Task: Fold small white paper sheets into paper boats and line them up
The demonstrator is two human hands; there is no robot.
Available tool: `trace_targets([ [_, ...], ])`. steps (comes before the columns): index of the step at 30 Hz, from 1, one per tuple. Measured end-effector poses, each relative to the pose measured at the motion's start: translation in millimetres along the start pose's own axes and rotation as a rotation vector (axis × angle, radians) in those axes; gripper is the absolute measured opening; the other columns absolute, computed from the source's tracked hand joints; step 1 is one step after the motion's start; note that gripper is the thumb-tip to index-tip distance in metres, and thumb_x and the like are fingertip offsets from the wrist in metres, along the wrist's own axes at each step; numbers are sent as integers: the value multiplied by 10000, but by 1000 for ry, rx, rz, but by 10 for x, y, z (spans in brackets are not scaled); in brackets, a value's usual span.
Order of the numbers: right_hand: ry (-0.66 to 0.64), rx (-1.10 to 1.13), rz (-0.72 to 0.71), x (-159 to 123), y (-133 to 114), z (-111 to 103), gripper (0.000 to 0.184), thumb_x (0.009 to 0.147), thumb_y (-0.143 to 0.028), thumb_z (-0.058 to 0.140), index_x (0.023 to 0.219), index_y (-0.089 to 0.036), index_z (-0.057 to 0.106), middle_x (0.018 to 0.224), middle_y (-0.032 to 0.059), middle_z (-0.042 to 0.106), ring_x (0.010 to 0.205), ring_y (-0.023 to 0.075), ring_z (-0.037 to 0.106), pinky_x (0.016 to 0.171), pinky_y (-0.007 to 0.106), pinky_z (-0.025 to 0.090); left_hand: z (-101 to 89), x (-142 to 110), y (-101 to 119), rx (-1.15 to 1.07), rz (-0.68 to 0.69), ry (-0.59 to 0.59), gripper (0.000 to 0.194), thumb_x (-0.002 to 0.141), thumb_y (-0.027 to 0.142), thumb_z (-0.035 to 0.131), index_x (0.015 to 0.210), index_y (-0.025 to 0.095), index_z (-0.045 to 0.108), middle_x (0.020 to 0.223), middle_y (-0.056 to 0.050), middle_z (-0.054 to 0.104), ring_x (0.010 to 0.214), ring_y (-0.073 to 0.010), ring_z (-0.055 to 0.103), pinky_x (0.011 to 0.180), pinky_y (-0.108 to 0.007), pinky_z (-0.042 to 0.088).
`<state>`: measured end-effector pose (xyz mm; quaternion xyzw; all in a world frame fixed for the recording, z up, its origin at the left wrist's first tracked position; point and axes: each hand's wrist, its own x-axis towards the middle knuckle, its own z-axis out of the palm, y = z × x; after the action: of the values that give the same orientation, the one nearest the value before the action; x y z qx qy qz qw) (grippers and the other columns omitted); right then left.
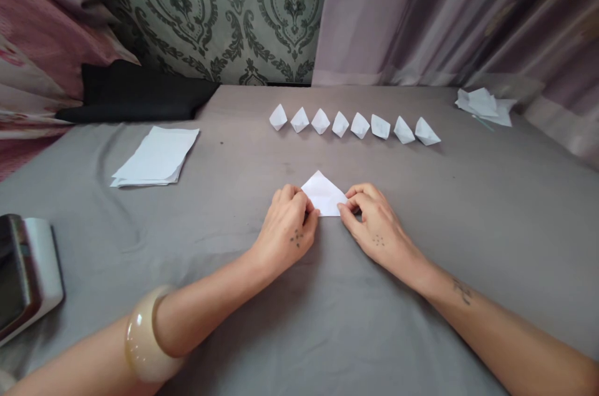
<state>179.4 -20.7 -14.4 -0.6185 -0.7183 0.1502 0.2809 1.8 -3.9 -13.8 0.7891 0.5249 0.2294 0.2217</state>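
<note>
A folded sheet of white paper (322, 194) lies low over the grey cloth, its peak pointing away from me and its straight edge toward me. My left hand (291, 216) pinches its left corner between thumb and curled fingers. At the opposite corner, the thumb and fingertips of my right hand (369, 216) close on the paper. Beyond my hands stands a row of several small folded paper shapes (321, 121), each white and pointed.
On the left is a stack of white paper sheets (156, 156), with a black cloth (140, 93) behind it. Paper scraps (484, 106) sit at the far right. A dark and white device (42, 265) is at the left edge. Curtains and a patterned wall border the back.
</note>
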Motion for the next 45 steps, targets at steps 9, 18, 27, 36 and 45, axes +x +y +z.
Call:
trace_targets([
  [9,-19,-10,3,-3,-24,-14,179,864,-228,509,690,-198,484,957,70,549,898,198,549,802,339,450,-64,12,6,121,216,-118,354,913,140,368,1151,271,596,987,-59,567,859,-184,538,774,-344,426],
  [18,89,-108,-98,-116,63,-76,84,894,-174,466,866,-187,544,991,87,563,925,217,547,811,366,471,-37,41,-86,109,285,-98,386,903,151,393,1152,286,655,966,-75,566,812,-168,558,741,-329,446],
  [27,-89,-263,-263,-336,-299,-103,308,937,-174,369,1185,-163,553,1050,115,605,965,242,556,826,397,494,-40,31,-77,125,275,-77,391,886,160,412,1164,296,652,928,-80,544,835,-186,526,770,-349,433],
  [36,-140,-409,-272,-356,-313,-120,379,951,-284,367,1232,-102,542,1025,134,596,897,245,538,778,391,471,-104,36,-79,169,95,-103,339,913,289,428,1149,406,642,957,-70,518,879,-220,463,791,-394,367],
  [45,-132,-416,-254,-308,-334,-126,406,946,-330,391,1282,-146,523,1038,124,574,876,236,505,760,387,451,-173,243,-228,-15,-121,-9,471,749,469,636,1129,193,611,1010,-82,520,948,-227,495,867,-410,418],
])
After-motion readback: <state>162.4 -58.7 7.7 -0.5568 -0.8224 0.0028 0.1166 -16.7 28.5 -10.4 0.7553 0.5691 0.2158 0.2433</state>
